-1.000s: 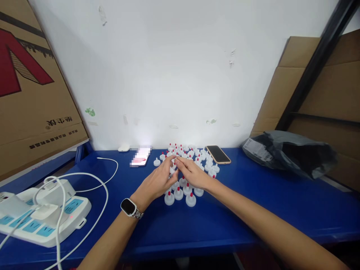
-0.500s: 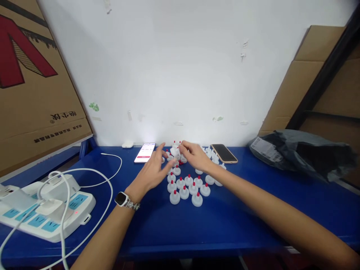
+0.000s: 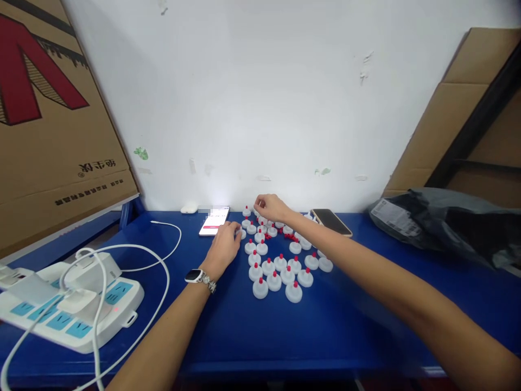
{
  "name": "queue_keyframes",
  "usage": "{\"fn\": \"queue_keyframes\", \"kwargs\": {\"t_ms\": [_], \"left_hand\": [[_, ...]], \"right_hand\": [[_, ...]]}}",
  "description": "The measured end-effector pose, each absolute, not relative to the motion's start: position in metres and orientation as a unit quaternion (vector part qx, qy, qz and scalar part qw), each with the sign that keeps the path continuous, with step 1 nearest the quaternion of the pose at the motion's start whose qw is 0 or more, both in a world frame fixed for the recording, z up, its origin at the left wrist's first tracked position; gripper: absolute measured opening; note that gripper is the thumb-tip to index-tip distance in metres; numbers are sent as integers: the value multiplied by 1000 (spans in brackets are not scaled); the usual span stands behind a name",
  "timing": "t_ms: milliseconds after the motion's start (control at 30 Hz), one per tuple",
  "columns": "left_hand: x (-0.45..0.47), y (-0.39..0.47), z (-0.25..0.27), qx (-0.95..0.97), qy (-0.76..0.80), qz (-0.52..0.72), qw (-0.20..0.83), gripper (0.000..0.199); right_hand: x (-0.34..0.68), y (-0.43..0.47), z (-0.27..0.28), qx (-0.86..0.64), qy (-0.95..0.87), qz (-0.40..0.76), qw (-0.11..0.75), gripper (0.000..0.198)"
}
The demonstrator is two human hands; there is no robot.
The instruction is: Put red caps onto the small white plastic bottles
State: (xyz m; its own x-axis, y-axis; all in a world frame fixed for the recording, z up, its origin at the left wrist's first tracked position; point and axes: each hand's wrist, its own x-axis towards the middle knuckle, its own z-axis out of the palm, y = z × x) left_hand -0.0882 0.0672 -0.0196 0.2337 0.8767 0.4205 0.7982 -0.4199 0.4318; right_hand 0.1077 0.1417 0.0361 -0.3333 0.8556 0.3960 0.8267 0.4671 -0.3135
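Many white bottle caps with pointed nozzles stand on the blue table, several of them, like the front cap (image 3: 293,293), with red tips. Small loose red tips (image 3: 290,237) lie among them. My left hand (image 3: 223,247) is at the left of the group, its fingers bent together at a white cap (image 3: 243,233) partly hidden behind them. Near the wall, my right hand (image 3: 272,207) is closed in a pinch above the back caps; what sits between the fingertips is too small to make out. A red-tipped cap (image 3: 246,210) stands just left of it.
A lit phone (image 3: 214,221) lies behind my left hand, and a dark phone (image 3: 331,222) right of the caps. A power strip (image 3: 130,304) with white cables occupies the left. On the right lies a grey plastic bag (image 3: 443,225). A cardboard box (image 3: 61,141) leans at left.
My left hand has drawn back left and down from the middle caps, its spread fingers now bent in. My right hand has lifted towards the wall. The view has shifted slightly.
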Motion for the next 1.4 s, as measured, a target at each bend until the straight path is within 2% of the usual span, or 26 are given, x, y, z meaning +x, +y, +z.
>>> {"fn": "queue_keyframes", "kwargs": {"t_ms": [267, 567, 633, 700, 800, 900, 1067, 1200, 1300, 1400], "left_hand": [[-84, 55, -10, 786, 514, 333, 85, 13], [-83, 44, -1, 762, 488, 402, 142, 16], [-82, 44, 2, 756, 485, 414, 146, 15], [-81, 44, 2, 749, 476, 431, 163, 16], [-77, 45, 2, 743, 443, 449, 223, 19], [-70, 44, 1, 737, 415, 455, 278, 25], [-63, 41, 4, 724, 442, 454, 271, 35], [-60, 43, 5, 711, 457, 467, 259, 44], [-57, 48, 4, 689, 443, 481, 313, 47], [-56, 51, 4, 670, 403, 488, 387, 45]], "right_hand": [[121, 131, 36, -556, -821, 14, 129, 22], [118, 135, 36, -567, -813, 29, 126, 11], [118, 132, 37, -566, -808, 35, 160, 13], [117, 125, 39, -543, -803, 64, 236, 13], [115, 109, 40, -480, -781, 166, 362, 8], [112, 92, 38, -442, -745, 267, 422, 7], [110, 74, 36, -418, -735, 342, 410, 10], [104, 65, 39, -432, -750, 283, 413, 11], [98, 58, 42, -421, -745, 280, 435, 19], [99, 50, 47, -374, -741, 338, 444, 23]]}}
